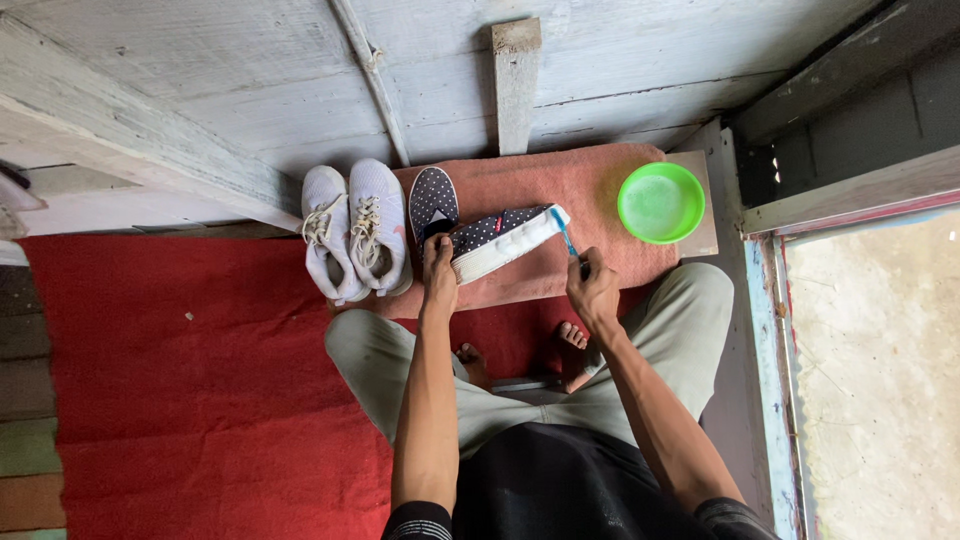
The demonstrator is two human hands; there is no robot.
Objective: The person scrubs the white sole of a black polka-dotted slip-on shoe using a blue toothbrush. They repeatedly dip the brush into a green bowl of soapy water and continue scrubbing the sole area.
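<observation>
We list first the left hand (pixel 438 272), at about 11 o'clock from the seated person's knees, its fingers closed around the heel end of a dark polka-dot slip-on shoe (pixel 500 240) with a white sole; the shoe lies tilted on its side, sole edge turned toward the right hand, toe pointing to 2 o'clock. The right hand (pixel 592 290), at about 1 o'clock from the knees, has its fingers closed on a blue-handled toothbrush (pixel 567 236), whose head touches the white sole edge near the toe. The shoe rests on a salmon-pink cloth (pixel 560 190) spread on a low board on the floor. A second polka-dot shoe (pixel 433 200) lies on the same cloth at 10 o'clock from the held shoe, just beside it, toe pointing away from the person. A pair of white lace-up trainers (pixel 354 228) stands at 9 o'clock from that shoe, the two touching side by side, at the cloth's left edge. A green plastic bowl (pixel 660 202) sits at 3 o'clock from the held shoe, near the cloth's right end and apart from the toothbrush. A red carpet (pixel 180 360) covers the floor from 7 to 9 o'clock. The person's bare feet (pixel 572 336) show below the cloth, between the knees. Grey wooden boards (pixel 250 80) fill the space at 12 o'clock
</observation>
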